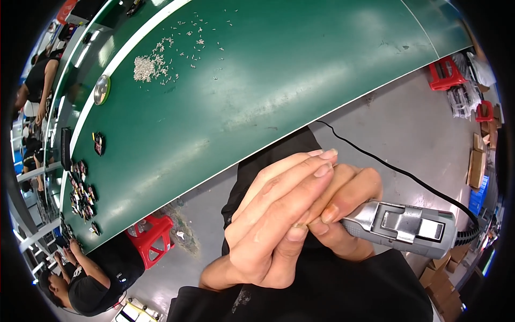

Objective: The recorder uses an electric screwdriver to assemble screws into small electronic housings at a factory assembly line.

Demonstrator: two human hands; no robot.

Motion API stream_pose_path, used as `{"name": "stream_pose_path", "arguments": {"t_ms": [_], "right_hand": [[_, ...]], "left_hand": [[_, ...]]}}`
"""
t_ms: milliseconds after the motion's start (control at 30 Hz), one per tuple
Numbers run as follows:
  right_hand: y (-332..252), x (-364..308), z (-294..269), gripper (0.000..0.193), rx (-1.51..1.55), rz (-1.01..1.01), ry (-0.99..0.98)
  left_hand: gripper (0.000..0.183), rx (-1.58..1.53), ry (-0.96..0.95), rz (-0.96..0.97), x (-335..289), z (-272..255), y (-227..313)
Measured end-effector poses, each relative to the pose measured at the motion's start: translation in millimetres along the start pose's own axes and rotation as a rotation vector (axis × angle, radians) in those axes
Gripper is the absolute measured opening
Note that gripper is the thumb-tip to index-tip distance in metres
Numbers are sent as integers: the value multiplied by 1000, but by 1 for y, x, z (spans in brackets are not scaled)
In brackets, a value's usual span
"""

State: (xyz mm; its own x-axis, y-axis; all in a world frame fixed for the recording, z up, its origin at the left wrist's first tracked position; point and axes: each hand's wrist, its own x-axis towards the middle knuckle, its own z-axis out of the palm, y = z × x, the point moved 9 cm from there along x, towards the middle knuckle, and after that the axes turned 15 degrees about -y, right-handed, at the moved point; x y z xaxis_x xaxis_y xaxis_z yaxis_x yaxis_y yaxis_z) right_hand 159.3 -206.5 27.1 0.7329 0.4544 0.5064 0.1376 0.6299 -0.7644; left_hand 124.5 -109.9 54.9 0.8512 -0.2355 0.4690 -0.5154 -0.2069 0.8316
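In front of my body, both hands are raised off the table and meet fingertip to fingertip. My right hand is closed round the front of a grey corded electric screwdriver, which has a silvery metal lever on its side. The tool's tip is hidden behind the fingers. My left hand has its fingers bent and pressed together against the right fingertips. Whatever it may be pinching cannot be made out. A black cable runs from the tool's rear end up toward the table's edge.
On the green table lies a pile of small metal screws, with others scattered about. Nearby is a round dish. Several small dark parts lie at the left. A co-worker sits beyond a red stool. Cardboard boxes stand right.
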Motion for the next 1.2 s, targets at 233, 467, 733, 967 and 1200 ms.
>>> {"name": "stream_pose_path", "arguments": {"t_ms": [233,467,733,967,1200], "right_hand": [[-2,-1,1,17,49,0,-20],[2,-3,-1,14,126,-62,32],[19,2,-11,18,225,-25,47],[26,-2,-32,16,297,36,266],[28,11,-41,23,311,112,364]], "left_hand": [[28,132,62,34,1,-2,9],[30,180,55,42,3,-1,9],[26,75,120,-1,4,-15,0],[8,62,259,-124,-35,-69,-29],[15,152,209,-363,-82,-108,-31]]}}
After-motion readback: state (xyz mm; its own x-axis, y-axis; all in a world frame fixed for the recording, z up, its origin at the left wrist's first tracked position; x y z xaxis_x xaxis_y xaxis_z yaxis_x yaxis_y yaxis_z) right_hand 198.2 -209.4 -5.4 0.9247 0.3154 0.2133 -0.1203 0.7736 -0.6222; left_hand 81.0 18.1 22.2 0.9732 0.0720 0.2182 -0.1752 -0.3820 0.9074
